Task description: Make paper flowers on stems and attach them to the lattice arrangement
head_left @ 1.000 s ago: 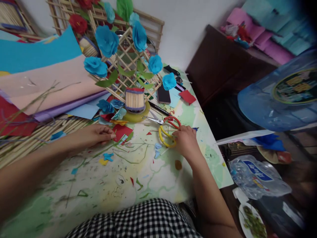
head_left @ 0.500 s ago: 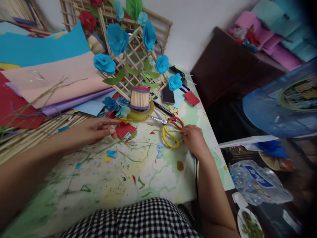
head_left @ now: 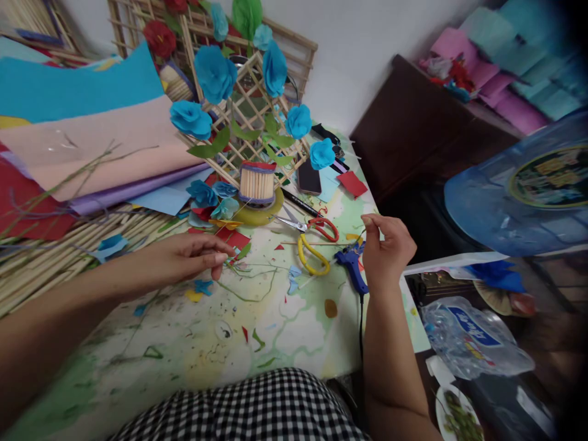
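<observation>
My left hand [head_left: 195,257] hovers over the table's left part, its fingers loosely bent and apart, near a red paper piece [head_left: 233,239] and a small green leaf [head_left: 244,250]. My right hand [head_left: 390,248] is raised by the table's right edge with thumb and forefinger pinched together; whatever is between them is too small to make out. Just left of it lies a blue glue gun [head_left: 353,269] with a black cord. Scissors [head_left: 313,252] with one red and one yellow handle rest open nearby. Behind them, a lattice trellis [head_left: 257,101] carries blue paper flowers [head_left: 215,73] and a stick-walled pot [head_left: 257,185].
Coloured paper sheets [head_left: 101,131] and thin sticks [head_left: 59,263] are piled at the left. A phone [head_left: 309,177] and a black pen [head_left: 296,201] lie behind the scissors. Paper scraps dot the tabletop [head_left: 294,337]. A blue water jug [head_left: 482,190] stands at the right.
My right hand has lifted and moved right, away from the scissors, uncovering the glue gun. My left hand has shifted slightly right and down.
</observation>
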Action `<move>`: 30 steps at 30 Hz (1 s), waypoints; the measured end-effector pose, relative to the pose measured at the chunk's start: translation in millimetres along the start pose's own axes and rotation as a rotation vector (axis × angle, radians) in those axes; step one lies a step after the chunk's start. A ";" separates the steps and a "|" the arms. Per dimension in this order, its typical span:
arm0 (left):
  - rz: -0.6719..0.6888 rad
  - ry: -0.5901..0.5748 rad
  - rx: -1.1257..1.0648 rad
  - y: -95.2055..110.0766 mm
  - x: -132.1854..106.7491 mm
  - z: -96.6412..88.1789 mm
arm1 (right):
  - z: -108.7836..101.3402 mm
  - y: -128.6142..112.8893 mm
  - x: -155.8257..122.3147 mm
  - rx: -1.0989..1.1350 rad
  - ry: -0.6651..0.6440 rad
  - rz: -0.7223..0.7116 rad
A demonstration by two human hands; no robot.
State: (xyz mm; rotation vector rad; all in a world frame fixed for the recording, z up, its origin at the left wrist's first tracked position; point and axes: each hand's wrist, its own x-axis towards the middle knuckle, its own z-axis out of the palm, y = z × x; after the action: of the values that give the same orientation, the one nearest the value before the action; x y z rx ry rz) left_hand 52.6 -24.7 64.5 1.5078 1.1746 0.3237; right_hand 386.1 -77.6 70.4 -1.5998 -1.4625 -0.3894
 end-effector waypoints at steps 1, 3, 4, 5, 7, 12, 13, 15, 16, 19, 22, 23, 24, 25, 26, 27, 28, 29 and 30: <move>-0.033 -0.052 0.012 0.1 -0.2 0.1 | -1.8 -4.2 3.4 0.010 0.007 -0.003; -0.070 -0.131 0.054 1.9 -0.6 0.4 | -6.1 -17.1 8.7 0.084 0.024 0.038; -0.062 -0.129 0.064 3.6 -0.8 0.8 | -8.4 -25.4 10.4 0.149 0.029 0.071; -0.048 -0.126 0.068 5.8 -1.0 1.4 | -10.6 -34.5 11.3 0.224 0.033 0.098; -0.013 -0.115 0.042 11.7 -1.5 3.4 | -13.5 -53.7 10.8 0.383 -0.005 0.144; 0.088 -0.085 -0.144 32.1 -1.1 15.8 | -1.4 -95.5 -3.3 0.719 -0.185 0.317; 0.129 -0.084 -0.191 36.3 -0.5 19.9 | 4.7 -101.6 -7.3 0.759 -0.236 0.365; 0.188 -0.119 -0.269 43.4 1.1 29.1 | 18.6 -110.5 -14.7 0.830 -0.322 0.467; 0.188 -0.151 -0.297 46.0 1.8 33.6 | 25.3 -112.9 -17.6 0.868 -0.341 0.514; 0.096 -0.259 -0.337 47.6 3.0 42.6 | 39.5 -110.4 -22.4 0.961 -0.306 0.644; 0.002 -0.292 -0.360 39.2 2.0 40.0 | 41.5 -94.2 -22.8 1.002 -0.188 0.718; -0.012 -0.287 -0.361 34.7 1.4 36.7 | 40.2 -87.2 -22.8 1.004 -0.155 0.734; -0.020 -0.274 -0.359 29.8 0.7 32.7 | 38.3 -80.3 -23.2 1.001 -0.134 0.748; -0.029 -0.267 -0.350 24.6 0.1 28.3 | 36.4 -73.8 -24.2 0.992 -0.123 0.762; -0.041 -0.264 -0.343 19.5 -0.6 23.8 | 34.7 -68.2 -25.8 0.983 -0.118 0.775; -0.056 -0.252 -0.348 14.7 -1.2 19.5 | 33.4 -63.8 -28.2 0.978 -0.119 0.790; -0.071 -0.244 -0.353 10.4 -1.6 15.4 | 32.6 -60.9 -31.5 0.972 -0.124 0.806; -0.084 -0.236 -0.367 6.9 -2.0 11.6 | 32.1 -59.7 -35.5 0.964 -0.140 0.825; -0.095 -0.225 -0.383 4.5 -2.3 8.0 | 32.0 -60.2 -40.3 0.949 -0.167 0.847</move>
State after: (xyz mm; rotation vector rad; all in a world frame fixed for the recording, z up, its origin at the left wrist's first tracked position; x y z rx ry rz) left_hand 59.6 -30.6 66.6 1.1186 0.9401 0.2872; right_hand 310.8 -84.7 47.3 -1.2750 -0.7307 0.8242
